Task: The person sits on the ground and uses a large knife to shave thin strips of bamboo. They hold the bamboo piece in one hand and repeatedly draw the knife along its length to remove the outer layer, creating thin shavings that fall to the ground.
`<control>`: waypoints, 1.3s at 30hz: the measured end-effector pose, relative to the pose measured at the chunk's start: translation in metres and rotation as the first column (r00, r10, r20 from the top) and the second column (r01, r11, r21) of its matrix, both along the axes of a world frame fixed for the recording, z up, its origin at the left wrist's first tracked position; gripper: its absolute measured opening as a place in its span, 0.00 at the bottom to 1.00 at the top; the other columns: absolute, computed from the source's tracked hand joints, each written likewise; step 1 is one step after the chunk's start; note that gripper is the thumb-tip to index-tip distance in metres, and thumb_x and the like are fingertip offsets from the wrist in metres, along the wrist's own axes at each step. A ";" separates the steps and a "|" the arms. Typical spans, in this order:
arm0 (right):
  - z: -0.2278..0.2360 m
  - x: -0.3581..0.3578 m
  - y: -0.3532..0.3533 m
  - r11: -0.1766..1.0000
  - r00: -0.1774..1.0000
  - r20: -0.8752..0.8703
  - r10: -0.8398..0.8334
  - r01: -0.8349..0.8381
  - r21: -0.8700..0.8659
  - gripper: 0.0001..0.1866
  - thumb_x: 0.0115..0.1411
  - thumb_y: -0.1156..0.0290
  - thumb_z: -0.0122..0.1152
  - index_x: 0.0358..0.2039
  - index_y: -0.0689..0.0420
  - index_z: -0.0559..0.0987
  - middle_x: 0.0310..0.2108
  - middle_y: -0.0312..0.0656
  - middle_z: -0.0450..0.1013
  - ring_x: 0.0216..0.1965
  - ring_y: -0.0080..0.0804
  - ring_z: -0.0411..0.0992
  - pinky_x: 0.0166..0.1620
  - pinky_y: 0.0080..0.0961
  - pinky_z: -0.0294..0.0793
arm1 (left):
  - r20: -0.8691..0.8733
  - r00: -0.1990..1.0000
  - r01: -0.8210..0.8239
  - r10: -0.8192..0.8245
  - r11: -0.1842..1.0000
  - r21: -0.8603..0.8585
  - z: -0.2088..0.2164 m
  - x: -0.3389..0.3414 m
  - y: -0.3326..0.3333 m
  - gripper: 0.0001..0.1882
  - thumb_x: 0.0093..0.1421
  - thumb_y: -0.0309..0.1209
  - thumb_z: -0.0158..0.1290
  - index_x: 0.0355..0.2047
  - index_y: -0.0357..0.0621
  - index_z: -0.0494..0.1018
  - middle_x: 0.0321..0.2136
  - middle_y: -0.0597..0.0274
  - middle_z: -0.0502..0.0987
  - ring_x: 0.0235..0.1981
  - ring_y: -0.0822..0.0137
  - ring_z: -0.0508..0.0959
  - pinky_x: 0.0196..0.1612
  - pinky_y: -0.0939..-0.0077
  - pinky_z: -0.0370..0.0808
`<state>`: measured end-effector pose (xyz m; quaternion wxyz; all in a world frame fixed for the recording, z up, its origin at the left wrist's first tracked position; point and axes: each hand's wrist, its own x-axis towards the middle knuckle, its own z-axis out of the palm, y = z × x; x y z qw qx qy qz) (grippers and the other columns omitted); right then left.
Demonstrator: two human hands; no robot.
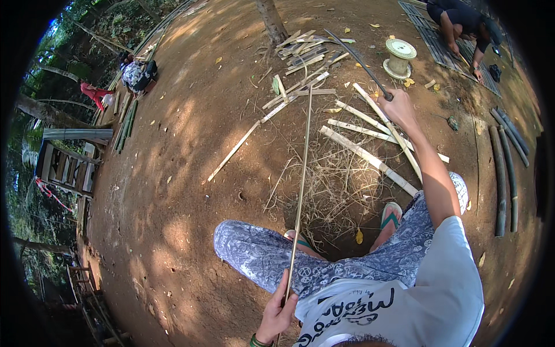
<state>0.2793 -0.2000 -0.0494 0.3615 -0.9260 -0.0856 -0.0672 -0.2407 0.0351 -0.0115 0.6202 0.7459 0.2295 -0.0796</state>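
My left hand [278, 317], low in the view near my lap, is closed on a long thin bamboo strip [303, 168]. The strip runs up past my left knee and over the ground ahead. Stretched out far to the right, my right hand [398, 109] grips the dark handle of a long knife [361, 62]. Its narrow dark blade points up and left, away from the strip. Thin shavings [341, 179] lie on the ground in front of my feet. Beside them, below my right arm, are several split bamboo pieces [361, 151].
A pile of split bamboo [306, 51] lies by a tree trunk [272, 23]. A pale spool [400, 56] stands at far right, near another person [462, 26] crouching on a slatted bamboo panel [430, 34]. Dark bamboo poles [499, 179] lie at right. More people [137, 74] sit at far left.
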 end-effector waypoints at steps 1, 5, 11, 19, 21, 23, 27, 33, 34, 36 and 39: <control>0.004 -0.014 0.010 0.998 0.998 0.000 0.056 -0.056 0.000 0.16 0.55 0.61 0.62 0.35 0.61 0.86 0.18 0.48 0.75 0.22 0.40 0.74 0.32 0.41 0.72 | 0.054 0.998 0.035 -0.041 0.994 0.107 -0.008 0.016 0.004 0.34 0.71 0.25 0.48 0.74 0.41 0.48 0.33 0.68 0.70 0.26 0.80 0.67 0.30 0.85 0.66; 0.012 -0.093 0.055 0.906 0.907 -0.172 0.384 -0.406 -0.116 0.09 0.57 0.62 0.62 0.30 0.52 0.83 0.14 0.32 0.70 0.13 0.28 0.65 0.20 0.31 0.68 | 0.251 0.959 0.032 -0.132 0.931 0.365 -0.026 0.074 0.002 0.33 0.70 0.25 0.49 0.73 0.37 0.51 0.35 0.65 0.74 0.31 0.77 0.70 0.35 0.81 0.69; 0.011 -0.148 0.067 0.777 0.735 0.264 0.625 -0.619 -0.115 0.09 0.38 0.70 0.63 0.17 0.54 0.71 0.15 0.40 0.70 0.18 0.45 0.72 0.24 0.42 0.69 | 0.342 0.920 0.030 -0.191 0.904 0.426 -0.015 0.123 -0.012 0.33 0.71 0.28 0.48 0.72 0.35 0.51 0.32 0.52 0.73 0.31 0.61 0.73 0.39 0.68 0.73; 0.008 -0.137 0.059 0.771 0.750 0.182 0.636 -0.619 -0.147 0.08 0.41 0.67 0.63 0.22 0.54 0.76 0.20 0.41 0.76 0.23 0.47 0.77 0.30 0.46 0.76 | 0.297 0.930 0.068 -0.215 0.897 0.436 0.002 0.125 -0.019 0.32 0.71 0.27 0.48 0.72 0.32 0.51 0.40 0.43 0.77 0.37 0.53 0.79 0.45 0.67 0.75; 0.005 -0.136 0.058 0.778 0.752 0.199 0.628 -0.611 -0.145 0.08 0.41 0.67 0.63 0.23 0.53 0.76 0.20 0.41 0.76 0.23 0.46 0.77 0.30 0.46 0.76 | 0.328 0.917 0.058 -0.227 0.890 0.453 0.000 0.122 -0.018 0.32 0.70 0.27 0.48 0.71 0.32 0.52 0.43 0.39 0.78 0.40 0.50 0.81 0.47 0.65 0.75; 0.004 -0.135 0.058 0.784 0.751 0.225 0.620 -0.604 -0.144 0.07 0.41 0.67 0.62 0.23 0.53 0.77 0.20 0.41 0.76 0.23 0.46 0.77 0.29 0.46 0.76 | 0.327 0.914 0.046 -0.240 0.863 0.504 -0.003 0.118 -0.016 0.32 0.70 0.25 0.47 0.71 0.32 0.52 0.37 0.50 0.78 0.35 0.63 0.77 0.42 0.73 0.74; 0.009 -0.116 0.053 0.880 0.858 0.208 0.470 -0.435 -0.192 0.06 0.44 0.64 0.62 0.22 0.50 0.79 0.16 0.41 0.75 0.21 0.46 0.77 0.27 0.46 0.76 | 0.352 0.902 0.035 -0.249 0.856 0.517 0.000 0.104 -0.019 0.32 0.69 0.24 0.48 0.71 0.30 0.53 0.34 0.55 0.77 0.32 0.70 0.75 0.39 0.76 0.74; 0.007 -0.093 0.043 0.899 0.889 0.178 0.421 -0.383 -0.212 0.08 0.43 0.63 0.64 0.25 0.48 0.84 0.15 0.45 0.74 0.20 0.49 0.76 0.28 0.46 0.75 | 0.108 0.985 0.088 -0.132 0.936 0.340 0.017 0.071 -0.025 0.31 0.69 0.24 0.50 0.69 0.29 0.55 0.47 0.35 0.78 0.45 0.49 0.81 0.49 0.65 0.75; 0.008 -0.090 0.041 0.894 0.887 0.169 0.429 -0.390 -0.220 0.08 0.43 0.63 0.64 0.26 0.48 0.84 0.16 0.45 0.74 0.21 0.48 0.76 0.28 0.46 0.75 | 0.130 0.982 0.084 -0.137 0.932 0.352 0.016 0.065 -0.024 0.31 0.68 0.24 0.50 0.69 0.29 0.56 0.46 0.35 0.78 0.44 0.50 0.81 0.49 0.66 0.75; 0.009 -0.084 0.037 0.884 0.883 0.151 0.444 -0.404 -0.236 0.08 0.44 0.63 0.64 0.26 0.48 0.85 0.16 0.45 0.74 0.21 0.48 0.76 0.28 0.46 0.75 | 0.172 0.974 0.075 -0.149 0.924 0.375 0.012 0.051 -0.022 0.31 0.68 0.24 0.50 0.69 0.28 0.56 0.46 0.36 0.77 0.42 0.51 0.81 0.49 0.67 0.75; 0.009 -0.081 0.040 0.871 0.870 0.159 0.467 -0.422 -0.251 0.07 0.45 0.64 0.63 0.25 0.48 0.85 0.16 0.46 0.74 0.21 0.48 0.76 0.28 0.45 0.75 | 0.157 0.969 0.105 -0.188 0.898 0.428 0.007 0.034 -0.019 0.31 0.70 0.25 0.48 0.70 0.31 0.54 0.44 0.43 0.77 0.39 0.57 0.79 0.46 0.67 0.76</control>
